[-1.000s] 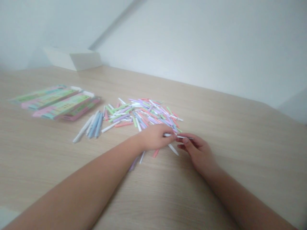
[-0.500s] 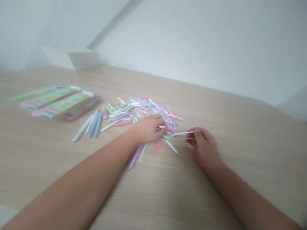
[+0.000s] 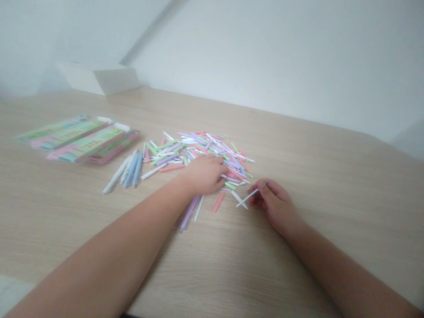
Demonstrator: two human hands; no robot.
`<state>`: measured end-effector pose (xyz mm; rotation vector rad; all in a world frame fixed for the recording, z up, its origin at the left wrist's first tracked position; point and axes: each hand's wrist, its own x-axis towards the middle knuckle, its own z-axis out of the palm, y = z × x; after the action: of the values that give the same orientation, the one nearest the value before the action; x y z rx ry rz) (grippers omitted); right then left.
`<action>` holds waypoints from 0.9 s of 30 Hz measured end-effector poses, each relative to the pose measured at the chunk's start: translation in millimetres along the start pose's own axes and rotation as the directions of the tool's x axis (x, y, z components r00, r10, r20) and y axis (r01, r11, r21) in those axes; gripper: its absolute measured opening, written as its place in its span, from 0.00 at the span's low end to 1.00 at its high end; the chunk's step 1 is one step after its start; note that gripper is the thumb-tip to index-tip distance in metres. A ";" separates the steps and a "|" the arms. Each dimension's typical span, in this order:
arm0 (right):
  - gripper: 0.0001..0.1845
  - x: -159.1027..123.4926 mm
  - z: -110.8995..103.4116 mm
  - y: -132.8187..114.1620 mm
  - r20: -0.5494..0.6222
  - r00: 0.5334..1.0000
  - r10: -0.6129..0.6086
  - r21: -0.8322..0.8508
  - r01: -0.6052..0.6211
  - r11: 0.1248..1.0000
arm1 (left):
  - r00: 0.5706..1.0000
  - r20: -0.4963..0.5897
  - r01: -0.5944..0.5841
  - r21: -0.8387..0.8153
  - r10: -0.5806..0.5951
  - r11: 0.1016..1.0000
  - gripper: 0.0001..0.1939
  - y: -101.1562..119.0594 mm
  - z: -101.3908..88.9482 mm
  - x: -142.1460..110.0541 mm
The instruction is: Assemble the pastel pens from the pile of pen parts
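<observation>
A loose pile of pastel plastic pen parts (image 3: 228, 154) lies at the middle of the table, in white, purple, green, coral and blue. My left hand (image 3: 206, 173) rests over its near edge with fingers curled down; a pale bit shows by the fingertips, but what they grip is hidden. To its right, my right hand (image 3: 276, 204) pinches a thin white stick (image 3: 248, 197), like a pen refill, between thumb and fingers. The stick's free end slants down-left across a white pointed pen part (image 3: 243, 205). A coral piece (image 3: 218, 202) and a purple tube (image 3: 188, 214) lie nearer me.
Several white and blue pens (image 3: 130, 169) lie side by side left of the pile. Farther left are flat pink and green printed boxes (image 3: 88, 143). A white box-like block (image 3: 115, 80) stands at the back by the wall. Something pale (image 3: 13, 291) shows at the lower left.
My right hand has moved slightly left and down, and the thin white stick has tilted from nearly level to steeply slanted. My left hand stays at the pile, its fingers more curled under.
</observation>
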<state>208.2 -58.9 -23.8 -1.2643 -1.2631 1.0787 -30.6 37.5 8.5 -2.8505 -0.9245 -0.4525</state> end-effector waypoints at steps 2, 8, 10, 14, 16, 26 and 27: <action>0.18 -0.2 0.3 -0.1 0.004 1.000 0.004 0.004 -0.004 1.000 | 1.000 0.002 0.001 -0.006 -0.001 1.000 0.13 0.0 0.0 0.0; 0.17 3.2 0.6 4.1 -0.048 0.999 -0.017 0.121 0.022 0.992 | 0.999 -0.003 0.047 -0.075 -0.047 0.996 0.16 -1.1 -0.4 -1.3; 0.17 5.0 -0.2 3.4 -0.087 0.995 -0.048 0.175 0.062 0.983 | 0.996 -0.009 0.086 -0.143 -0.088 0.986 0.16 -0.7 -0.7 -1.7; 0.16 7.2 -1.7 -2.7 -0.161 0.984 -0.081 0.282 0.124 0.951 | 0.957 -0.035 0.238 -0.462 -0.286 0.854 0.17 3.2 -2.5 2.2; 0.15 7.1 -1.8 -5.9 -0.174 0.983 -0.064 0.313 0.117 0.943 | 0.904 0.045 0.316 -0.741 -0.426 0.593 0.18 5.4 -4.8 6.7; 0.15 3.5 -0.5 -12.0 -0.041 0.995 0.091 0.330 -0.073 0.941 | 0.841 0.500 0.280 -0.730 -0.208 -0.624 0.11 -4.7 -16.3 10.0; 0.15 3.7 -1.2 -12.9 -0.039 0.995 0.089 0.344 -0.070 0.936 | 0.837 0.510 0.276 -0.707 -0.200 -0.651 0.12 -6.0 -16.2 9.0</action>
<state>208.3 -56.0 -10.6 -1.0757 -0.9389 1.2532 -31.2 44.2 26.8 -3.3270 -2.4971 -2.9893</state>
